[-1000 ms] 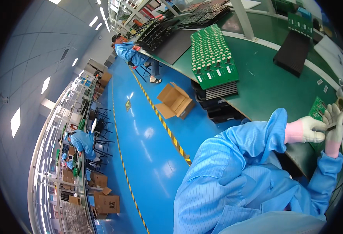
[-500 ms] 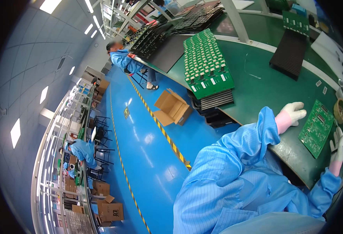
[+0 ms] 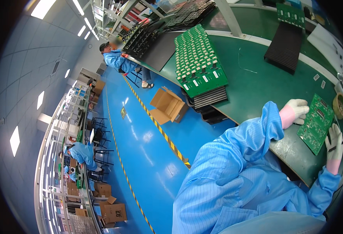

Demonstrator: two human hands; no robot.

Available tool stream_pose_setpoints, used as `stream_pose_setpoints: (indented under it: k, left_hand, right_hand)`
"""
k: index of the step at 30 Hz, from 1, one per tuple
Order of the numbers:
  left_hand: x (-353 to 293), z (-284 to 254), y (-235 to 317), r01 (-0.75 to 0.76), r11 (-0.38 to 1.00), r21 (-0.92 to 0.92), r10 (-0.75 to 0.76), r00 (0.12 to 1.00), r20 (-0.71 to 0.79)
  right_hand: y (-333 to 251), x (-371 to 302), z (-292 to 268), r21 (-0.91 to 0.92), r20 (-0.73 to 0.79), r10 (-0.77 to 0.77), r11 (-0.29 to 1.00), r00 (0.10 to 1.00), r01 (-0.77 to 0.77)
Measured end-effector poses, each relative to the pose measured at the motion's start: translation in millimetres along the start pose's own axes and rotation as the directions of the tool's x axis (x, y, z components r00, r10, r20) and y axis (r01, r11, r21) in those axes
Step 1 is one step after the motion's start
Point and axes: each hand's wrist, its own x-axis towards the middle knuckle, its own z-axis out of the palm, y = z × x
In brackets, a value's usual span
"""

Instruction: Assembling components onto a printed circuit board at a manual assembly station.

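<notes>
A green circuit board [image 3: 315, 124] lies on the green tabletop between my two gloved hands, its dark and pale parts facing up. My left hand [image 3: 296, 112], in a white glove with a pink cuff, is at the board's left edge, fingers apart and slightly bent. Whether those fingertips touch the board I cannot tell. Along the board's right edge my right hand [image 3: 335, 145] rests with fingers stretched out, gloved the same way. A small dark strip shows across that glove; what it is cannot be made out. Neither hand visibly grips the board.
Many green boards [image 3: 200, 58] stand in a black slotted rack [image 3: 210, 97] on the table's left. Farther back is another black rack [image 3: 286, 46] with a green board [image 3: 290, 15]. A tape roll [image 3: 340, 106] sits beyond my right hand. An open carton [image 3: 168, 105] stands on the blue floor.
My left hand has come closer to the board's left edge, its fingers a little more bent. My right hand has shifted slightly up along the right edge. The whole view has shifted slightly.
</notes>
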Motion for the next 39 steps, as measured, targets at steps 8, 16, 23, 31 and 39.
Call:
stream_pose_setpoints:
  k: [8, 16, 23, 31, 39]
  left_hand:
    - [4, -4, -17, -0.032, 0.989, -0.143, 0.043, 0.996, 0.076]
    - [2, -2, -25, -0.101, 0.980, -0.170, 0.103, 0.995, 0.000]
    - [1, -6, -28, -0.148, 0.979, -0.138, 0.145, 0.989, -0.031]
    - [19, -19, -17, -0.184, 0.983, -0.024, 0.180, 0.975, -0.127]
    - [35, -13, 9, -0.206, 0.934, 0.292, 0.272, 0.940, -0.207]
  right_hand:
    - [12, 9, -11, -0.004, -0.025, -0.041, 0.999, 0.999, 0.041]
    - [21, 30, -11, -0.141, 0.107, -0.053, 0.988, 0.993, 0.068]
    - [26, 46, -12, -0.304, 0.198, -0.078, 0.943, 0.977, 0.137]
    - [24, 55, -16, -0.224, 0.164, -0.026, 0.973, 0.986, 0.063]
    - [21, 50, -11, -0.190, 0.129, -0.031, 0.980, 0.991, 0.055]
